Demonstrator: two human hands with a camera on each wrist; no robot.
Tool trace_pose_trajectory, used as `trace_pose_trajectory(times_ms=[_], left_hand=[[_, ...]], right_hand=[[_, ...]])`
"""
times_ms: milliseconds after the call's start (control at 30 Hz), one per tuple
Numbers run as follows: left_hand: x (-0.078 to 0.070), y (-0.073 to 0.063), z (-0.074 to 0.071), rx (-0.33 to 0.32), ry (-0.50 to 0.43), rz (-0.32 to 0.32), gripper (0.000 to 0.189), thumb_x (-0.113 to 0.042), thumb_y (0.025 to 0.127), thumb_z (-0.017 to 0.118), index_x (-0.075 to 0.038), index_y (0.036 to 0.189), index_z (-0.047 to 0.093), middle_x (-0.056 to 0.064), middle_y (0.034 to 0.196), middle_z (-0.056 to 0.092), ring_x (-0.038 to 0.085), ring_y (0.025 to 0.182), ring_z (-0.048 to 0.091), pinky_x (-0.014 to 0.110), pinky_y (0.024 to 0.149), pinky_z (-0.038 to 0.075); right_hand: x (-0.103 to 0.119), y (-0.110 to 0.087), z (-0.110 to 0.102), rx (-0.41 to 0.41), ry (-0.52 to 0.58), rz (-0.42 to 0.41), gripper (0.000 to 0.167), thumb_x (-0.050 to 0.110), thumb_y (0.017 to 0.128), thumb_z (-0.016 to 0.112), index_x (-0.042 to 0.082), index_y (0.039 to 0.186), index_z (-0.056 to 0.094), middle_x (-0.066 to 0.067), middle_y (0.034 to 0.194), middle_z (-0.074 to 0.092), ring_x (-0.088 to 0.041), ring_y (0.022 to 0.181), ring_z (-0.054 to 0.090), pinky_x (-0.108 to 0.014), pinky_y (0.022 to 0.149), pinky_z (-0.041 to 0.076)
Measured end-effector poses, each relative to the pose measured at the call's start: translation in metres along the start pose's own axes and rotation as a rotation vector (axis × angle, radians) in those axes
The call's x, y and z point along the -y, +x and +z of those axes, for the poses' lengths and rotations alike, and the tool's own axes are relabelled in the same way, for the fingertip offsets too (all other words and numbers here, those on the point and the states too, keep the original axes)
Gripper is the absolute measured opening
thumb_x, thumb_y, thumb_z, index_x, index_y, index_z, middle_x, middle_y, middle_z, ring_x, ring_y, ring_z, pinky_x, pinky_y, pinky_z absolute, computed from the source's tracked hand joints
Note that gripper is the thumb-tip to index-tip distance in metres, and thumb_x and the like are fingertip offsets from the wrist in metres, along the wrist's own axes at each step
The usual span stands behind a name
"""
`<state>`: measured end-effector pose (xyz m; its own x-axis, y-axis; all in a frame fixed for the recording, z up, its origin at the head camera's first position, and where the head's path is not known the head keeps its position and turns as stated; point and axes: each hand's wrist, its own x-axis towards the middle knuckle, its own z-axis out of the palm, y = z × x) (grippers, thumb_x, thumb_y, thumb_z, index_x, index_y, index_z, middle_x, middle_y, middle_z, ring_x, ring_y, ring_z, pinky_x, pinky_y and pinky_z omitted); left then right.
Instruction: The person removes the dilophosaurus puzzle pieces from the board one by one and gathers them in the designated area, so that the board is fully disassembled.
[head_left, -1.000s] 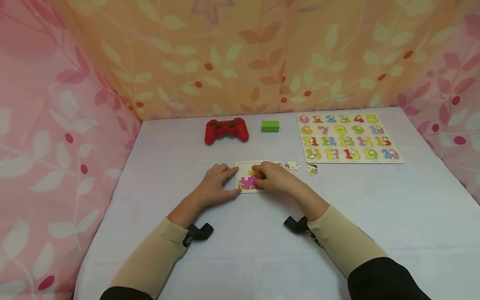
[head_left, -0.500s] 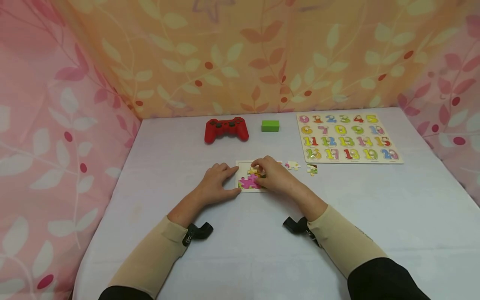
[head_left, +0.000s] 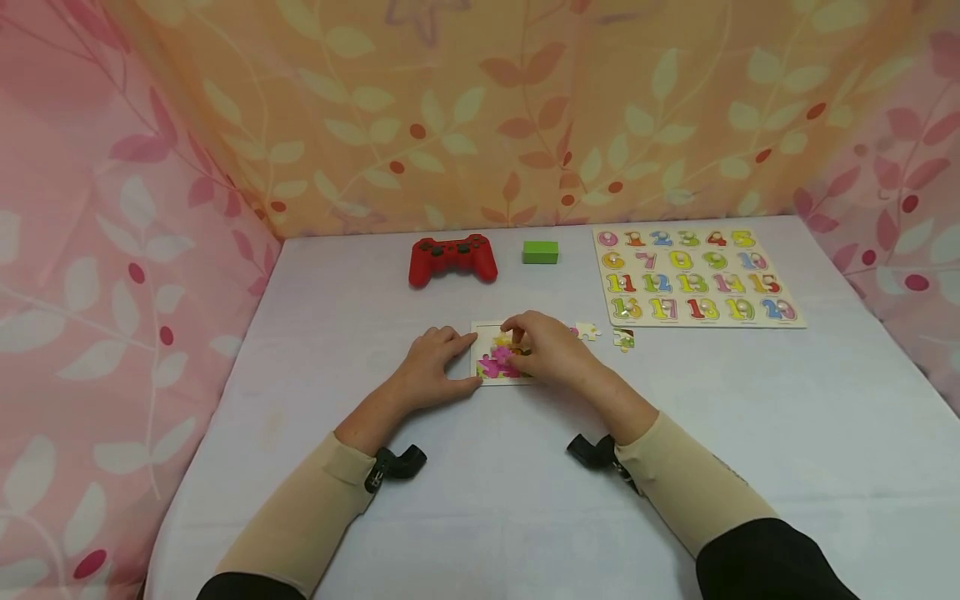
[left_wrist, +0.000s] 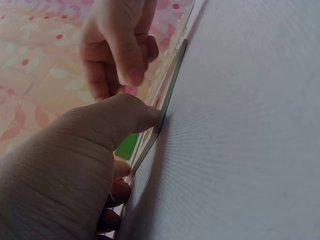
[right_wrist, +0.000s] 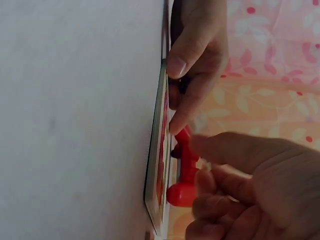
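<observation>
A small jigsaw board (head_left: 485,336) with a white border and pink and yellow pieces lies on the table. My left hand (head_left: 427,372) holds its left side, thumb at the near corner and index finger at the far one. In the left wrist view that thumb presses on the board's edge. My right hand (head_left: 553,352) is over the board's right part, fingers curled towards the thumb. It seems to pinch a puzzle piece (left_wrist: 130,90), a patch of pink showing below its fingers in the left wrist view; most of the piece is hidden.
Loose puzzle pieces (head_left: 588,331) lie right of the board, with another piece (head_left: 624,338) farther right. Behind stand a red game controller (head_left: 453,260) and a green block (head_left: 541,252). A number puzzle board (head_left: 701,275) lies at the back right. Patterned curtains enclose the table.
My right hand has lifted slightly and drawn back from the board's surface, its fingers shifting over the yellow and pink area. The left hand has stayed in place.
</observation>
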<state>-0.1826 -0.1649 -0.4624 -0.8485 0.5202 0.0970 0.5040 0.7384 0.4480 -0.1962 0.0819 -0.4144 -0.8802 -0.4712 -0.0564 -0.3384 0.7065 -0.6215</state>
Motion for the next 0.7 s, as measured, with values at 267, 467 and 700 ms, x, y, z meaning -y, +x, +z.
trace_pose_trajectory(times_ms=[267, 467, 700], left_hand=[[0.001, 0.0, 0.0, 0.004, 0.008, -0.004, 0.075, -0.046, 0.086, 0.077, -0.008, 0.148, 0.056, 0.005, 0.111, 0.057, 0.022, 0.102, 0.048, 0.042, 0.09, 0.041], [0.0, 0.0, 0.0, 0.014, 0.017, -0.021, 0.076, -0.048, 0.086, 0.076, -0.009, 0.149, 0.055, 0.004, 0.113, 0.057, 0.022, 0.104, 0.048, 0.041, 0.091, 0.041], [-0.001, 0.0, 0.0, 0.011, 0.001, -0.018, 0.075, -0.046, 0.086, 0.077, -0.008, 0.148, 0.056, 0.004, 0.112, 0.057, 0.021, 0.103, 0.048, 0.04, 0.089, 0.041]], right_hand=[[0.016, -0.015, -0.025, -0.001, 0.136, -0.015, 0.043, 0.014, 0.088, 0.081, 0.008, 0.129, 0.067, -0.005, 0.103, 0.058, -0.021, 0.081, 0.051, -0.034, 0.069, 0.044], [0.023, -0.026, -0.046, -0.044, 0.178, -0.05, 0.047, 0.019, 0.085, 0.086, 0.011, 0.127, 0.068, -0.007, 0.104, 0.058, -0.024, 0.081, 0.051, -0.033, 0.063, 0.044], [0.027, -0.043, -0.071, -0.088, 0.234, -0.042, 0.047, 0.015, 0.084, 0.087, 0.012, 0.127, 0.069, -0.004, 0.103, 0.058, -0.025, 0.08, 0.054, -0.03, 0.06, 0.045]])
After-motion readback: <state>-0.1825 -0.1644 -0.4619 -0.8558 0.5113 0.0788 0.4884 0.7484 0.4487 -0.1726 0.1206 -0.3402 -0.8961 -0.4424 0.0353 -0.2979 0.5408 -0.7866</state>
